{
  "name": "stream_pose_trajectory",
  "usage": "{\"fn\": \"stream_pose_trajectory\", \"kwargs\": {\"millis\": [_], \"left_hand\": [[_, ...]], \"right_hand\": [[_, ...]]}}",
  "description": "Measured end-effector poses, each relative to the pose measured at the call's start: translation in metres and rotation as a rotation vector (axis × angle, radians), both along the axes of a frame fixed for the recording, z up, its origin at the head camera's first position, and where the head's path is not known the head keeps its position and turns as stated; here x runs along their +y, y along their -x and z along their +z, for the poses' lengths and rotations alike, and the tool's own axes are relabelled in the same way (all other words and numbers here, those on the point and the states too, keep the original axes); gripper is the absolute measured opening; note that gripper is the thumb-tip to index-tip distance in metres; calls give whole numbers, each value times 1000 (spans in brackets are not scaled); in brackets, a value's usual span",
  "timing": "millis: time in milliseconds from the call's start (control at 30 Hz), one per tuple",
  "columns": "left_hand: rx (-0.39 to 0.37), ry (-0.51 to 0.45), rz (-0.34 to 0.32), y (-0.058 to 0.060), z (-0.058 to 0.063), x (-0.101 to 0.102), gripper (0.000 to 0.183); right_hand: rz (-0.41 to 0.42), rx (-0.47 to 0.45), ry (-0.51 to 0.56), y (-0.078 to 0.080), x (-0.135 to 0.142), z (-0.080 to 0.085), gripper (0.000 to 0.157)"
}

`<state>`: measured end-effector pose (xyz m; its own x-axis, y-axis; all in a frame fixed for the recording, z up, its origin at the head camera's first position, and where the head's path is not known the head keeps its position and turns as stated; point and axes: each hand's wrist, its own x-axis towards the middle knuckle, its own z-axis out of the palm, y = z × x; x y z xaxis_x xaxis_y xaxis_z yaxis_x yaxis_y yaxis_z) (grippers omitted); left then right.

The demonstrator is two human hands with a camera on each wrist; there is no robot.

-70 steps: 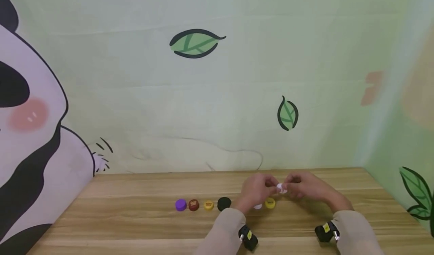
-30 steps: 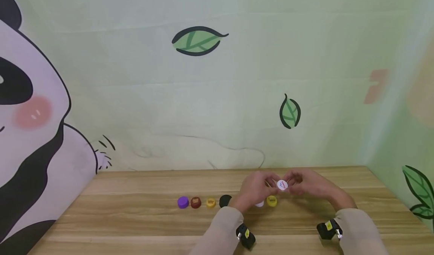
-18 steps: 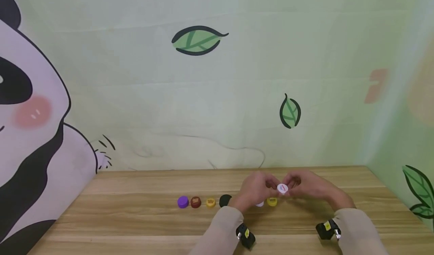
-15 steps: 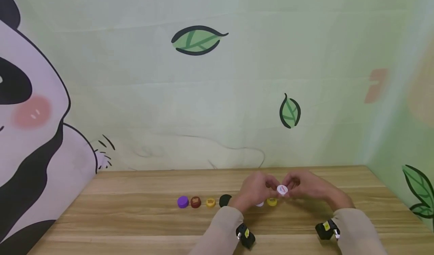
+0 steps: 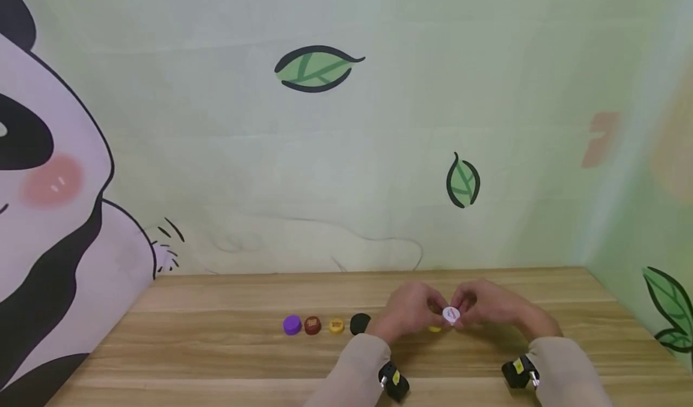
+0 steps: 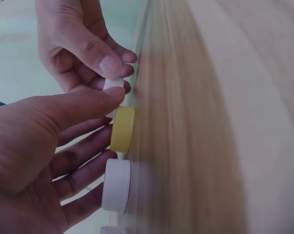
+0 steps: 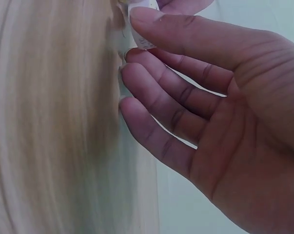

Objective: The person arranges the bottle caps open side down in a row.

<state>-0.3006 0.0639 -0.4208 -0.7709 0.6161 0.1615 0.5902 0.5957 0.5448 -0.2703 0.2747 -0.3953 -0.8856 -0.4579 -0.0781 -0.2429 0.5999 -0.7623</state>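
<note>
Between the two hands, a white bottle cap (image 5: 451, 315) with red and blue print shows its round face in the head view. My left hand (image 5: 409, 309) pinches its left side with thumb and fingers. Its right side is pinched by my right hand (image 5: 489, 303), whose remaining fingers extend low beside the wood in the right wrist view. In the left wrist view, a yellow cap (image 6: 122, 129) stands on the table just beside the held one. Next to that sits another white cap (image 6: 116, 185); the left hand hides it in the head view.
Leftward along the wooden table (image 5: 227, 359) runs a row of caps: a larger black cap (image 5: 360, 323), a yellow cap with print (image 5: 336, 326), a dark red cap (image 5: 312, 325) and a purple cap (image 5: 292, 324). A printed backdrop (image 5: 379, 154) stands behind the table's far edge.
Both hands have moved down and nearer with the white cap, now overlapping the yellow one. The cap's printed face has turned toward the head camera. The other caps stay put.
</note>
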Motion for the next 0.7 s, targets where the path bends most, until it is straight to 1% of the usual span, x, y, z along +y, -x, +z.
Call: {"fn": "stream_pose_trajectory", "kwargs": {"millis": [167, 300, 433, 567, 700], "left_hand": [[62, 56, -1, -1, -2, 3, 17], [107, 93, 6, -3, 1, 5, 18], [119, 111, 18, -4, 2, 8, 18], [118, 127, 24, -4, 1, 9, 19], [137, 144, 28, -6, 0, 8, 19]], "right_hand": [[0, -4, 2, 1, 0, -3, 21], [-8, 0, -21, 2, 1, -2, 21], [-7, 3, -29, 2, 3, -1, 22], [-6, 6, -25, 3, 5, -5, 22], [-13, 7, -34, 3, 4, -6, 22]]}}
